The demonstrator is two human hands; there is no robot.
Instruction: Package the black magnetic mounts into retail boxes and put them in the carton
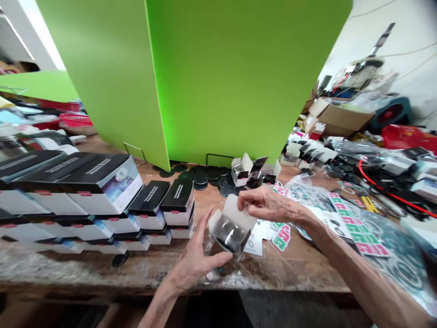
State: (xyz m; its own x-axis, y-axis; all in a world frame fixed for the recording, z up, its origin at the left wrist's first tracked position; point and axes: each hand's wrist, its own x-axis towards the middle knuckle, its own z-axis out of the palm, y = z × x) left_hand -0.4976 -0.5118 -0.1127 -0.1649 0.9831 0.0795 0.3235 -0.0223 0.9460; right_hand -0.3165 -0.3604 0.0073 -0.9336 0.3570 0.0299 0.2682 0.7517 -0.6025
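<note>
A small white box (246,223) stands tilted with its flaps up, just above or on the wooden table; which of these I cannot tell. Inside lies a shiny black item in clear plastic (229,235). My right hand (261,203) is closed, its bent fingers pinching the box's raised far flap. On the near left side, my left hand (194,259) has thumb and index finger stretched wide apart around the box. Its thumb tip lies by the near edge, the index finger beside the left flap; a gap shows between palm and box. Its other fingers are mostly hidden.
Black-topped boxes (102,180) form stacked rows on the left. Behind my hands lie black discs (201,175) and open small boxes (243,169), below a tall green partition (232,82). Sticker sheets (357,223), plastic bags and a red cable (378,184) cover the right side.
</note>
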